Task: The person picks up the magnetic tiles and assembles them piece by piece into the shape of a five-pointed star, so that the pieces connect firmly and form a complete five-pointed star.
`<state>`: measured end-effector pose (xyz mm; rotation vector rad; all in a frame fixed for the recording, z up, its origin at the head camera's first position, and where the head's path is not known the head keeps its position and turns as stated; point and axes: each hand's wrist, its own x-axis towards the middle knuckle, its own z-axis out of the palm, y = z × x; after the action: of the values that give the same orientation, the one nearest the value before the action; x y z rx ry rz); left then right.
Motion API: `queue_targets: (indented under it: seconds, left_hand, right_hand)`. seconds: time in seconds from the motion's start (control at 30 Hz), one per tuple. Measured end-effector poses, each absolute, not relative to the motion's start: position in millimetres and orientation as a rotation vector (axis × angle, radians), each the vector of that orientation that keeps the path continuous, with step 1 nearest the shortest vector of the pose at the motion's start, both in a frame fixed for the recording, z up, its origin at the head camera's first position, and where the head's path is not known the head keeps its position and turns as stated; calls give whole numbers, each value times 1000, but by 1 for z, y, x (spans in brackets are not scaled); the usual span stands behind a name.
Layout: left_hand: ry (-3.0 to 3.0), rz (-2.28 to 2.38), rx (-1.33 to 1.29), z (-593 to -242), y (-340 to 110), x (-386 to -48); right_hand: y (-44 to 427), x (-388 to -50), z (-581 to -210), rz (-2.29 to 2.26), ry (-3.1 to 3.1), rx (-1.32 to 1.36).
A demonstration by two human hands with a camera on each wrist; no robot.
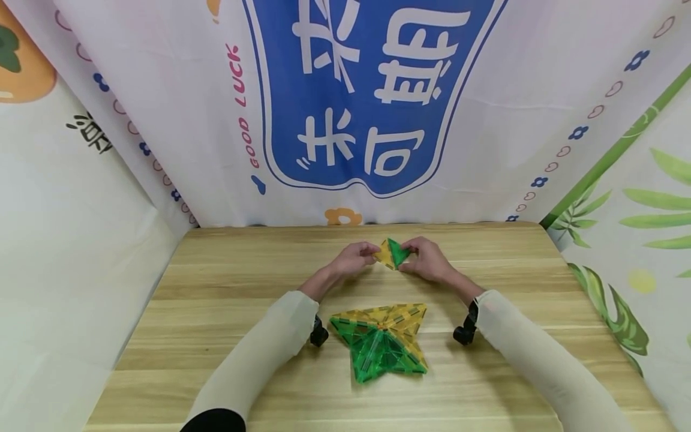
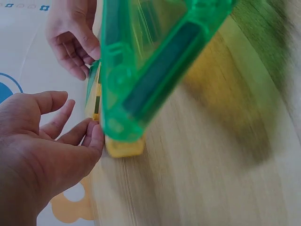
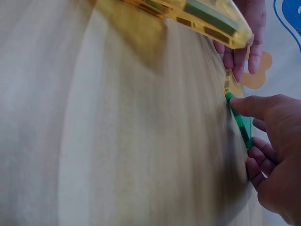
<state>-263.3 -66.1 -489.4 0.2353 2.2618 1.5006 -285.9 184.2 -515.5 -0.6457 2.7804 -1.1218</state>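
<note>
Toward the back of the table, both hands meet at two small translucent magnetic tiles. My left hand (image 1: 353,258) pinches a yellow triangular tile (image 1: 384,255) at its outer corner. My right hand (image 1: 428,259) holds a green triangular tile (image 1: 398,252) between thumb and fingers. The two tiles touch along an edge, and in the right wrist view the green tile (image 3: 242,126) stands tilted off the wood. Nearer the body lies a large star (image 1: 384,354) built from green and yellow magnetic tiles, raised in its middle; its points loom close in both wrist views.
A light wooden table (image 1: 227,336) carries everything. Behind it hangs a printed cloth (image 1: 486,168) with a blue sign, and more cloth panels flank both sides. Each wrist wears a small black camera, the left one (image 1: 318,332) close beside the star.
</note>
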Motion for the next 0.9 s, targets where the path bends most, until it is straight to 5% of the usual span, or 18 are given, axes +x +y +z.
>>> queue_targets:
  seconds: [0.9]
  left_hand:
    - [2204, 1600, 135, -479, -59, -249]
  right_hand:
    - [175, -260, -520, -1187, 2743, -711]
